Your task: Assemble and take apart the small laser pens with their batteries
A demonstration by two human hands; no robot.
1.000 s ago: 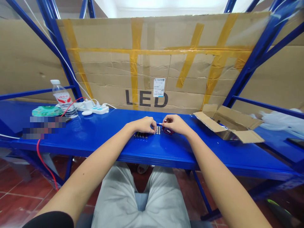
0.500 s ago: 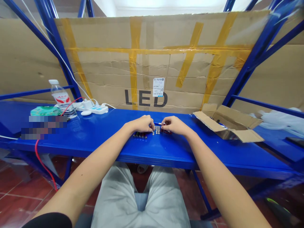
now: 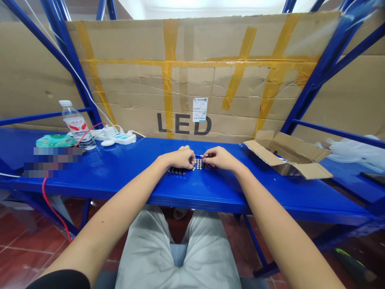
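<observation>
Both my hands rest close together on the blue metal bench (image 3: 126, 176). My left hand (image 3: 179, 157) is curled, its fingertips pinched at a small blue pen-like piece (image 3: 199, 156) that spans to my right hand (image 3: 217, 157), which pinches the other end, red and silver. Between and below them sits a cluster of several small silver parts (image 3: 197, 164). A short row of dark cylinders (image 3: 177, 172) lies just under my left hand. Red bits (image 3: 211, 166) show beneath my right hand.
An open cardboard box (image 3: 288, 158) stands at the right. At the left are a water bottle (image 3: 75, 124), a green round packet (image 3: 55, 141), a white power strip (image 3: 118, 138) with cables and a red wire (image 3: 49, 200). A taped cardboard sheet marked LED backs the bench.
My hands have drawn slightly closer together over the silver parts. The view has shifted a little; nothing else moved.
</observation>
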